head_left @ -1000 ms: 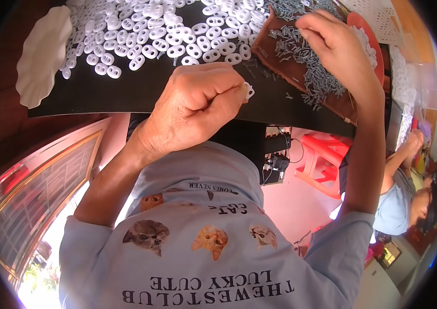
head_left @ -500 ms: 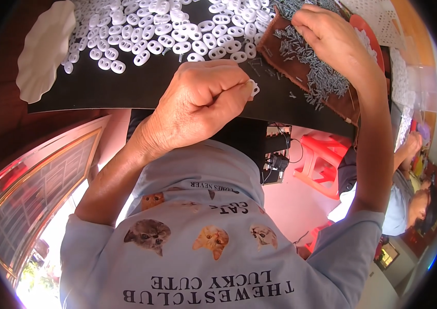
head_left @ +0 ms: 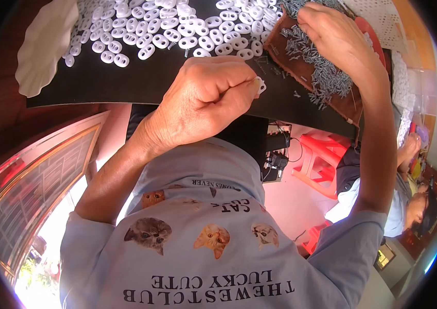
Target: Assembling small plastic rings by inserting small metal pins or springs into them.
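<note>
My left hand (head_left: 208,98) is closed in a pinch above the near part of the black table, and a small white two-holed plastic piece (head_left: 262,85) sticks out past its thumb and fingertip. At the far right, my right hand (head_left: 334,41) reaches over a heap of grey screws (head_left: 326,74). Its fingers are pressed together at the heap, and whatever they hold is hidden. The screws lie on a brown cloth (head_left: 286,54). Across the far table spreads a pile of white oval two-holed pieces (head_left: 146,39), like the one in my left hand.
On the left stands a white wavy-edged plate (head_left: 43,49). A red dish (head_left: 374,38) sits beyond my right wrist. A few loose screws lie on the black table (head_left: 110,85). Red plastic stools (head_left: 321,159) stand below, and another person (head_left: 401,201) sits at the right.
The view has shifted slightly. My left hand has moved a little to the right, still pinching the white piece. My right hand stays over the screws.
</note>
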{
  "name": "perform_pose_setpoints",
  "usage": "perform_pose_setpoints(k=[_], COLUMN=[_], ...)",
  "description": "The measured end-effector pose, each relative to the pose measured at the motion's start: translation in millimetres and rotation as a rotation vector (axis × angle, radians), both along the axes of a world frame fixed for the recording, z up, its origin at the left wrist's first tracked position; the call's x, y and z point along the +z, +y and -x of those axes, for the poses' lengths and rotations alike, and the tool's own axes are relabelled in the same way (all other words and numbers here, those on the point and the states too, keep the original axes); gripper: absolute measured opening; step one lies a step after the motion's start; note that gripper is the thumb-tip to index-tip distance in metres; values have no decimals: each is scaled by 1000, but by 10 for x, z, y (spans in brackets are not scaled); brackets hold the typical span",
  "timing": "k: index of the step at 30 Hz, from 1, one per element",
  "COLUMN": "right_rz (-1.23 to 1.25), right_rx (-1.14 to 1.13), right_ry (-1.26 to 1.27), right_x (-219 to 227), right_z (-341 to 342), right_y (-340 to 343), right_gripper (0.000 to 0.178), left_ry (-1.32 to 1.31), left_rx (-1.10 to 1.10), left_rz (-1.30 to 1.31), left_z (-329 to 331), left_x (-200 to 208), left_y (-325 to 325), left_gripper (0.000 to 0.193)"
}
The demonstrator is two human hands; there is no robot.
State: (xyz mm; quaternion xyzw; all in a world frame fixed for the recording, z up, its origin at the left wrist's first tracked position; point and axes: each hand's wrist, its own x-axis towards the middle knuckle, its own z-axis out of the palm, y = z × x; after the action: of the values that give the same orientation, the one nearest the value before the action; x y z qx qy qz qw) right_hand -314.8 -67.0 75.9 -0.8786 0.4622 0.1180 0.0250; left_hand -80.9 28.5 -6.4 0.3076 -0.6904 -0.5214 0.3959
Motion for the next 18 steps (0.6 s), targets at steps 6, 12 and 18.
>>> perform_pose_setpoints(k=[6, 12, 18], right_rz=[105, 62, -55], right_rx=[116, -109, 27], right_ry=[-178, -451, -769], right_x=[-207, -65, -108], right_z=[413, 400, -220], right_y=[-27, 274, 734], right_gripper=[8, 8, 9], left_ry=[32, 94, 211], left_rx=[-20, -14, -37], left_rz=[-10, -27, -324], left_z=[6, -50, -80], left_x=[19, -27, 49], left_y=[6, -30, -3], left_gripper=[13, 18, 29])
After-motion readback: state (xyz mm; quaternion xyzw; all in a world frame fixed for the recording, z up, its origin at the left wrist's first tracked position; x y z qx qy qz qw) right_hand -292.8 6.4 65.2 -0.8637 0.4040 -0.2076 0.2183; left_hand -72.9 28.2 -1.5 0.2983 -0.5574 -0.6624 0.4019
